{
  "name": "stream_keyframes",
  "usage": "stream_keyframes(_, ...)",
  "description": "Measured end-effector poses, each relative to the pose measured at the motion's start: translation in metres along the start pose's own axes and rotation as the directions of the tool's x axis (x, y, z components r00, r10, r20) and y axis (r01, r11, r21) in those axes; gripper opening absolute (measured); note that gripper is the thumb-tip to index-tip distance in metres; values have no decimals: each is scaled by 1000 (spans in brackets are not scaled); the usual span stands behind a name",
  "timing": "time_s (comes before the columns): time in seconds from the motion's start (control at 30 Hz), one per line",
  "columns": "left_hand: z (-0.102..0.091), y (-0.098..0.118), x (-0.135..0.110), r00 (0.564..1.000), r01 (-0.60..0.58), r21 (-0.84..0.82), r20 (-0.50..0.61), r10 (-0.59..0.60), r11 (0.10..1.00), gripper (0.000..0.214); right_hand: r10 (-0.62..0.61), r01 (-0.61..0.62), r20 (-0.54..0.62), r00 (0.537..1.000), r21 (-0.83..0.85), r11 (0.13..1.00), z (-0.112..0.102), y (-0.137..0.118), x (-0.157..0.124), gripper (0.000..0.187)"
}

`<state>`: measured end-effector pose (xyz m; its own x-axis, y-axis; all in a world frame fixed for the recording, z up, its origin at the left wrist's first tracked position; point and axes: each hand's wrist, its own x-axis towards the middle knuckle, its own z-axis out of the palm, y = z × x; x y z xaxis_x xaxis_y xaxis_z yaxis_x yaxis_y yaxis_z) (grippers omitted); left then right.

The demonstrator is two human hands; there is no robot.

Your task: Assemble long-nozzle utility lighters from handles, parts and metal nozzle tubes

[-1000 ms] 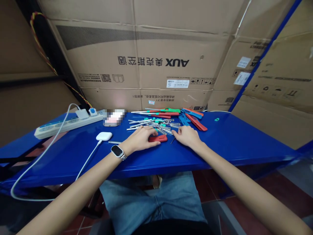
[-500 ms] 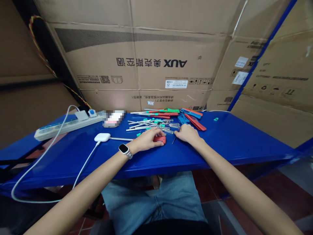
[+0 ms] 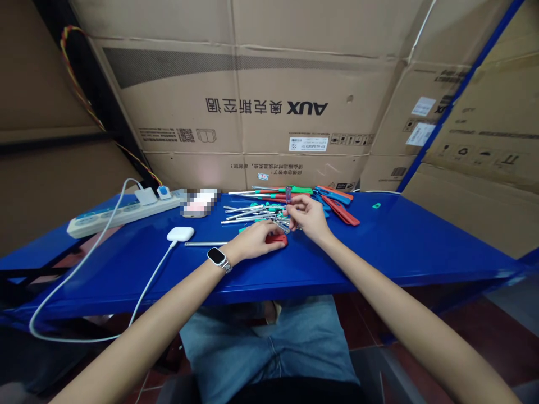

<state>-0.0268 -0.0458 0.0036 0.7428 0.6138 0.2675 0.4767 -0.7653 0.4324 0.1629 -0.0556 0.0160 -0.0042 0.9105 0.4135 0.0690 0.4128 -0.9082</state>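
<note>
My left hand [image 3: 251, 239] lies low on the blue table, its fingers closed round the red handle [image 3: 278, 240] of a long-necked lighter. The lighter's metal tube [image 3: 204, 244] points left along the table. My right hand [image 3: 309, 217] is raised just beyond it, pinching what looks like a small screwdriver [image 3: 288, 194] with a clear purplish handle standing above the fingers. Its lower end is hidden. Behind both hands lies a heap of lighter inner parts [image 3: 248, 213], metal tubes with clear tanks and green pieces.
Several red, green and blue lighter shells [image 3: 339, 209] lie at the back. A small green piece [image 3: 376, 206] sits to the right. At left are a white case [image 3: 181, 234] on a cable, a blurred phone [image 3: 200, 203] and a power strip [image 3: 122, 214]. Cardboard [image 3: 261, 129] walls the back.
My right hand has lifted and moved left, and the tool's clear handle now shows above its fingers. Before, a thin dark shaft pointed down to the table. The left hand keeps its hold.
</note>
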Motion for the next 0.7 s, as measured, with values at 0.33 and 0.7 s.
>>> stream_keyframes(0.33,1,0,-1,999,30,34,-32,-29,999,34,-74,74,17,997,-4,997,14,-1,-10,33)
stream_keyframes(0.7,2,-3,-1,999,19,8,-43,-19,1000,33,-66,65,90,994,18,998,11,1,-7,35)
